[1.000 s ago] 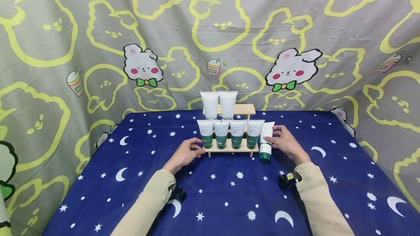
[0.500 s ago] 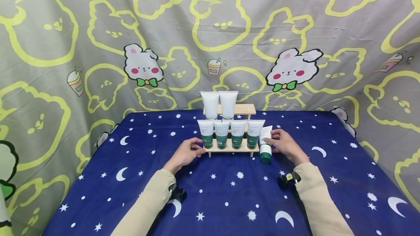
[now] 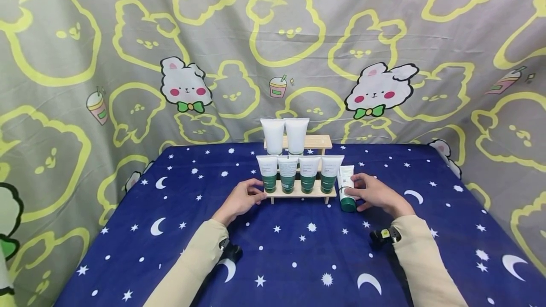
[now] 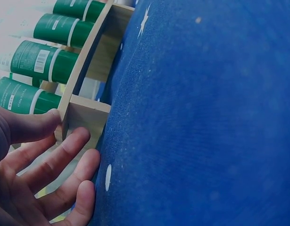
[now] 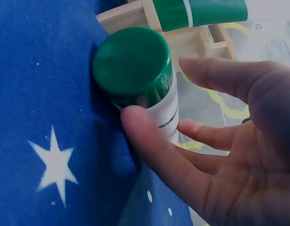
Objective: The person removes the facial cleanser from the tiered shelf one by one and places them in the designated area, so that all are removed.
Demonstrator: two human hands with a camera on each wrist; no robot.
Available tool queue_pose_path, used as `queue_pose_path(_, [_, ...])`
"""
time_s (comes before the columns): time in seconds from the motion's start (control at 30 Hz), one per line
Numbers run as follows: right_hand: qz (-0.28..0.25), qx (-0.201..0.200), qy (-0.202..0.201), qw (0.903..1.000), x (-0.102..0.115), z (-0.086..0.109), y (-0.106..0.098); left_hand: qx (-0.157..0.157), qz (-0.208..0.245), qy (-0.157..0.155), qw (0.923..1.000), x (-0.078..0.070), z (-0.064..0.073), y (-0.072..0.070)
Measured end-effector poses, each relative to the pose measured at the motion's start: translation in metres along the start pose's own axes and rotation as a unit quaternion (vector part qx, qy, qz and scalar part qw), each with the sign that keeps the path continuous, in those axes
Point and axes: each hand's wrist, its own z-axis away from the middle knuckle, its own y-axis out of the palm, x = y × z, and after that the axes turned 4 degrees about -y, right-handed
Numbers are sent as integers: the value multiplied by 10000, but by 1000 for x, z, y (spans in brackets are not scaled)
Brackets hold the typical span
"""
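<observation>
In the head view, my left hand (image 3: 242,199) is at the left end of a tiered wooden stand (image 3: 300,195). The left wrist view shows its thumb and index finger pinching the stand's front corner (image 4: 64,106). Several white-and-green squeeze tubes (image 3: 308,174) stand cap-down in a row on the low front step. Right of the stand, a slimmer white tube (image 3: 346,175) with a green cap (image 5: 130,61) lies on the cloth, cap toward me. My right hand (image 3: 377,194) is beside it, fingers spread loosely; one fingertip is at the cap, the thumb apart from it.
Two larger white tubes (image 3: 296,134) stand on the stand's raised back tier, whose right part (image 3: 320,142) shows bare wood. A dark blue cloth (image 3: 273,259) with stars and moons covers the table. Behind hangs a grey patterned curtain (image 3: 239,37).
The slim tube has come down from a tilted, held pose to lying on the cloth. My right hand has loosened from it and shifted slightly right and nearer. The left hand stays put.
</observation>
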Motion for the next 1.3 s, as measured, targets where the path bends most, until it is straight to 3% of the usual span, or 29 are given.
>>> queue_pose_path(0.63, [94,-519,-244,9983,-5,-16,24,96,63,5,9999,4,-1,3])
queue_pose_path(0.93, [181,-481,-386,9979,-11,-13,15,88,72,122,9999,3,-2,3])
queue_pose_path(1.13, [340,-826,-701,9935,-7,-10,1,7,14,65,10000,1,-2,2])
queue_pose_path(1.3, [346,-1337,-988,9855,5,-5,-4,-67,-52,-21,10000,0,0,2])
